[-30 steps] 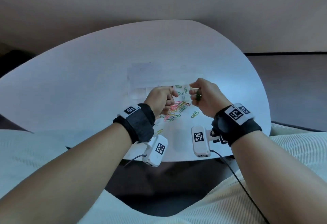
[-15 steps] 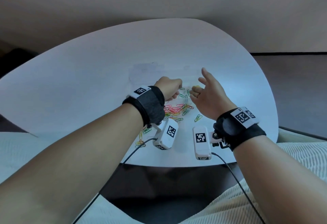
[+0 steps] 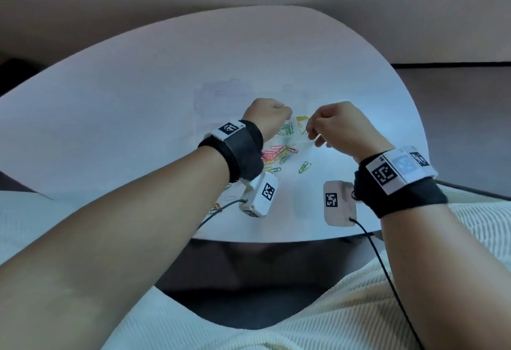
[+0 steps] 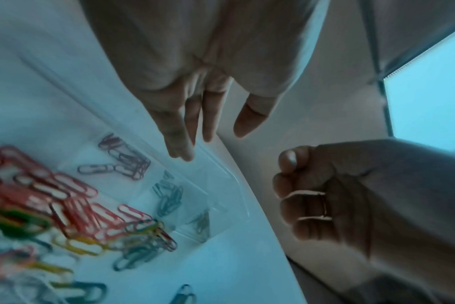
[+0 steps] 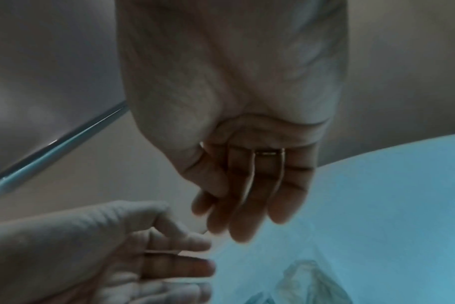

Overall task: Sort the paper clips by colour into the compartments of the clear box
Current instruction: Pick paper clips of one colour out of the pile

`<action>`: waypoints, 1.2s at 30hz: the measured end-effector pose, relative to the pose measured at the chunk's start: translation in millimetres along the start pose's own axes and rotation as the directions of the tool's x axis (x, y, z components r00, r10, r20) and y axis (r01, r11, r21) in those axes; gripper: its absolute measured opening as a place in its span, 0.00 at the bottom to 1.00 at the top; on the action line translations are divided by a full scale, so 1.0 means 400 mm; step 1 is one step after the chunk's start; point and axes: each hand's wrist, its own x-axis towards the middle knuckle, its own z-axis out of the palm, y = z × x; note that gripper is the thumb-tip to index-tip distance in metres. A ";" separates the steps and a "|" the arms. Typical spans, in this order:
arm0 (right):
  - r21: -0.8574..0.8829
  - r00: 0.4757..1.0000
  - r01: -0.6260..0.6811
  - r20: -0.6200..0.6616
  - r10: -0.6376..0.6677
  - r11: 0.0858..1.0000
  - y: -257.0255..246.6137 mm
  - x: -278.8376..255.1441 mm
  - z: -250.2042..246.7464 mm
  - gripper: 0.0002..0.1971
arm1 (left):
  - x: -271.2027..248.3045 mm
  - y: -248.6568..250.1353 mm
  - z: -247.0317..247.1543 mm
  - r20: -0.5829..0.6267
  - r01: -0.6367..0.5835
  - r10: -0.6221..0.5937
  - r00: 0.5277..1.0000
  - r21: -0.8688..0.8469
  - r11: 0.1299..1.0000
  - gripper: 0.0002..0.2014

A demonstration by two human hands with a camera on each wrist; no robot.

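Observation:
A mixed heap of coloured paper clips [image 3: 278,153] [image 4: 65,201] lies on the white table [image 3: 138,100], just in front of the clear box [image 3: 297,135] [image 4: 221,179]. Its compartments hold green clips [image 3: 287,129], yellow clips [image 3: 302,120] and pink clips [image 4: 122,160]. My left hand [image 3: 266,116] [image 4: 185,133] hovers over the box with fingers straight and thumb apart, holding nothing. My right hand [image 3: 340,128] [image 4: 320,195] hangs above the box's right end, fingers loosely curled, thumb against the index finger. No clip shows in it.
One green clip [image 3: 304,167] lies alone right of the heap, and a few more lie near the left wrist camera [image 3: 261,194]. The right wrist camera [image 3: 338,203] hangs over the table's near edge [image 3: 276,239]. Cables trail toward my lap.
The right hand held a green clip a second ago, then spread open, and now hangs loosely curled over the box. The left hand moved forward from the heap to the box.

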 end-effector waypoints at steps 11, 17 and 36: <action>-0.333 0.979 -0.193 -0.004 0.203 0.923 0.124 0.043 0.098 0.06 | -0.080 -0.186 0.014 0.142 -0.162 0.098 0.985 0.571 0.805 0.04; -0.370 0.976 -0.217 -0.053 0.213 0.903 0.149 0.049 0.139 0.04 | -0.070 -0.235 0.013 0.150 -0.192 0.124 0.981 0.623 0.759 0.06; 0.072 0.984 -0.135 0.128 0.125 0.988 0.129 0.042 0.093 0.06 | -0.031 -0.217 0.087 0.374 -0.401 0.150 0.915 0.806 0.435 0.09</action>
